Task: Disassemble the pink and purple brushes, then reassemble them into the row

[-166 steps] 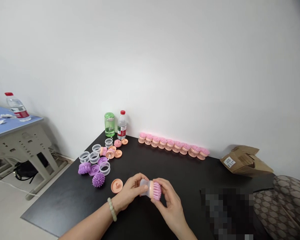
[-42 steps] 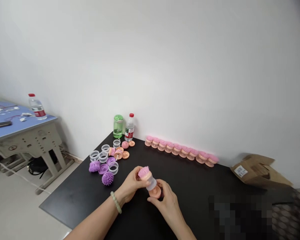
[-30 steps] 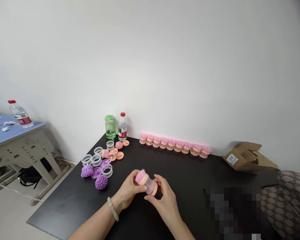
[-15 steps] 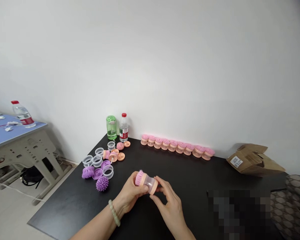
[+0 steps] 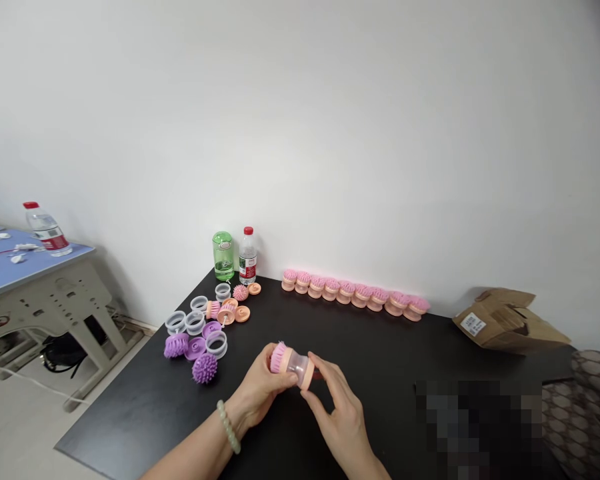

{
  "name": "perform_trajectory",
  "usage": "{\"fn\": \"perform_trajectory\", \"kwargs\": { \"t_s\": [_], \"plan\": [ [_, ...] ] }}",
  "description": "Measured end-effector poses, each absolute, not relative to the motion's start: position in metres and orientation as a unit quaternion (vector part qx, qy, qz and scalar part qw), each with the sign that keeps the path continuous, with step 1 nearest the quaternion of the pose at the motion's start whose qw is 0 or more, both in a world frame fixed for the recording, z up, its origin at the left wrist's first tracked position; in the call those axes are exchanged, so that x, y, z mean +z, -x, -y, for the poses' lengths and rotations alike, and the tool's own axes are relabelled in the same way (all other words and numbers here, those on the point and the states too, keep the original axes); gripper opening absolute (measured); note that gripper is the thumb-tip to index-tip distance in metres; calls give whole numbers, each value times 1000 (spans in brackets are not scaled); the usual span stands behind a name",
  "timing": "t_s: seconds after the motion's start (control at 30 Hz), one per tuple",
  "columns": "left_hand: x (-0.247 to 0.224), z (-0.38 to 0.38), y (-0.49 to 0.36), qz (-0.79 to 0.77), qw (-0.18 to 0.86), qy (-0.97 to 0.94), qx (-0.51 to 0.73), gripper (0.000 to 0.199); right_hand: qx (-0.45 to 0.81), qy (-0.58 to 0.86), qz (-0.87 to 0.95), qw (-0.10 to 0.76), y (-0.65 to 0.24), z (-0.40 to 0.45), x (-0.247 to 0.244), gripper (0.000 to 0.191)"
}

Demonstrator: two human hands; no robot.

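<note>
A pink scrub brush [image 5: 297, 364] with peach bands and a clear, narrow-waisted body lies tilted in my hands above the black table. My left hand [image 5: 258, 387], a beaded bracelet on its wrist, is closed around the bristle end and the body. The fingers and thumb of my right hand [image 5: 342, 408] are on the peach end band. To the left lie loose brush parts: a purple bristle head [image 5: 205, 368], a purple disc [image 5: 196, 348], a clear ring [image 5: 217, 344], a peach disc [image 5: 243, 313] and a pink bristle head [image 5: 241, 292], among several others.
A row of several pink brushes [image 5: 347, 291] stands along the wall. A green bottle [image 5: 223, 257] and a water bottle [image 5: 247, 257] are at the back left corner. A brown cardboard box [image 5: 510, 323] sits at the right. Another water bottle [image 5: 47, 230] stands on a blue desk [image 5: 40, 267].
The fingers of my right hand have shifted slightly on the peach end band. The brush and my left hand are almost where they were.
</note>
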State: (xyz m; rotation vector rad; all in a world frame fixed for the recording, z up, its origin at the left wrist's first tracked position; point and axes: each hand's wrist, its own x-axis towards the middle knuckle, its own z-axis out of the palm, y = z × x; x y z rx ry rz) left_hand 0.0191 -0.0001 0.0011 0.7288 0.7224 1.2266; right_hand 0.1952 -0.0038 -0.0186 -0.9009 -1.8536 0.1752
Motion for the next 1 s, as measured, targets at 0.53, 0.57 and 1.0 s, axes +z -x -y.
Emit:
{"fn": "perform_trajectory", "kwargs": {
  "t_s": [0.53, 0.57, 1.0],
  "plan": [
    [2, 1, -19, -338, 709, -313, 534, 57, -14, 337, 805, 489, -196, 4, -15, 49],
    [2, 1, -19, -336, 711, -314, 532, 57, -18, 332, 808, 487, -197, 4, -15, 51],
    [3, 1, -18, -309, 726, -319, 525, 50, 4, 333, 807, 487, -195, 5, -13, 49]
  ]
}}
